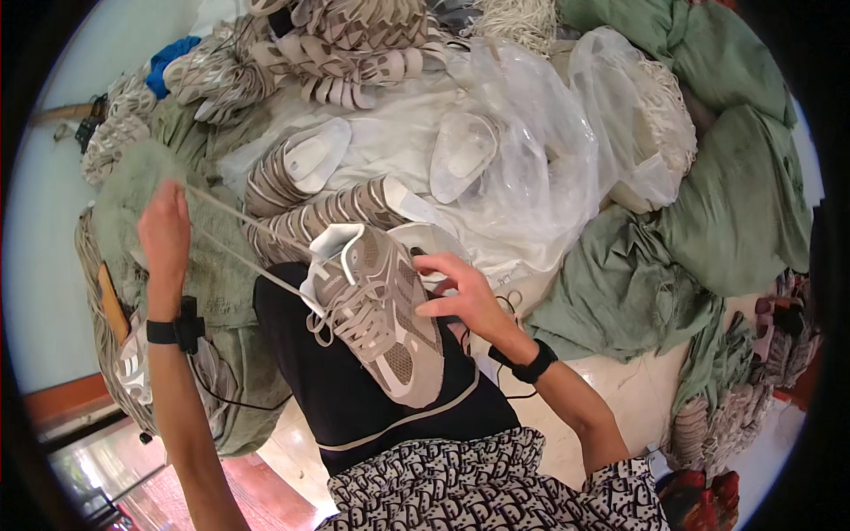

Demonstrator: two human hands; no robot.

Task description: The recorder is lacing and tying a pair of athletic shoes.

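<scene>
A beige and grey sneaker (398,319) lies on my lap, toe toward me and collar away. Its front is laced, with loose loops of lace hanging by the tongue. My left hand (166,232) is raised at the left, closed around a lace (243,214) whose two strands stretch taut back to the sneaker's collar. That hand is slightly blurred. At the sneaker's right side is my right hand (462,296), thumb and fingers spread, fingertips against the upper. Some of its lower fingers are hidden.
Beyond my knees, nested rows of shoe uppers (310,212) lie on white cloth beside clear plastic sheeting (540,142). Green sacks (735,195) line the right, and another green sack (226,380) sits at my left. Bundled uppers (354,44) are piled at the back.
</scene>
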